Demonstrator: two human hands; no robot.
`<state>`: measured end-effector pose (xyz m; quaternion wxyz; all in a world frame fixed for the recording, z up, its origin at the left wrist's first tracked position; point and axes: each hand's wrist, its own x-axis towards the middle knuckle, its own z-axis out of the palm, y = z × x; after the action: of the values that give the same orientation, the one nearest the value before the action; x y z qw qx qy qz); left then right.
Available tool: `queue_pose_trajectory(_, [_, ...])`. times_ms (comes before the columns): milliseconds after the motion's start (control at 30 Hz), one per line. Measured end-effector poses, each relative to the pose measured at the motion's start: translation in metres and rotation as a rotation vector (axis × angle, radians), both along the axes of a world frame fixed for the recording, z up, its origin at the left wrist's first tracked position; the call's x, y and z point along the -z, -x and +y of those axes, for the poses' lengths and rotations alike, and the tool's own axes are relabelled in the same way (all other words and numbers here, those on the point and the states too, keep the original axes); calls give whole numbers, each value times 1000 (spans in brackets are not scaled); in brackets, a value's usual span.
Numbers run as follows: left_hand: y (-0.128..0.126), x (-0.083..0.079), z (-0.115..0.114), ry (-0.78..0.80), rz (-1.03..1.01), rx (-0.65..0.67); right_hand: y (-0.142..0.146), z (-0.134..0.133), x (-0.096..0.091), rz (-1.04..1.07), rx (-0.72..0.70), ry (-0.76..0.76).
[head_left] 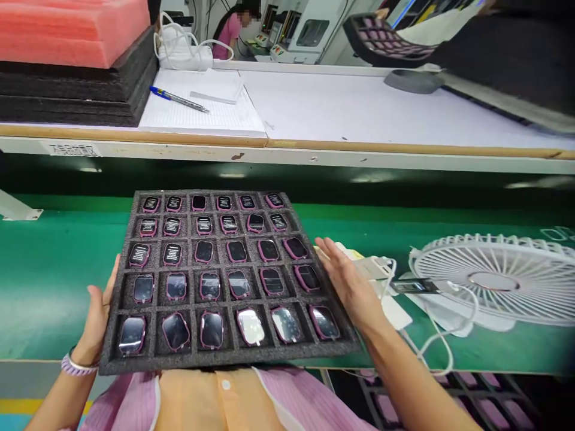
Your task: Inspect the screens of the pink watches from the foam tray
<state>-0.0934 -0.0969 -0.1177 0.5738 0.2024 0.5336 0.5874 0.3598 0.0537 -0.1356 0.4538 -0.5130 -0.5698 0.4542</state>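
Note:
A dark grey foam tray point(233, 358) with rows of square compartments lies level in front of my body. Smartwatch bodies with purple rims, such as one watch point(212, 329), sit one to a compartment; several screens at the back left show white text, the others are dark or reflect light. My left hand point(96, 314) grips the left edge, thumb along the side and fingers mostly hidden behind it. Against the right edge presses my right hand point(348, 284), its fingers extended along the side. Between them the two hands hold the tray.
A white fan point(494, 278) and a cabled device point(415, 286) lie on the green bench point(54, 269) at right. The shelf point(323, 108) above bears a notebook, a pen point(179, 99) and stacked foam point(67, 90). Another tray point(389, 42) is held at upper right. A person works behind.

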Motion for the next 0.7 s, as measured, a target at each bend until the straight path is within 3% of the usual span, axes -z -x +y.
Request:
queue_pose_trajectory(100, [-6,-13,2,40,21,-16,-2,-41,13,216,52,172])
queue_pose_trajectory(200, [-6,-23,11,79,89,-12,6,-58,12,401,102,350])
queue_pose_trajectory(467, [19,-26,57,-14,163,-17,42,-37,3,536,69,351])
queue_pose_trajectory(700, [19,-23,50,10,372,76,34,-39,5,477,23,414])
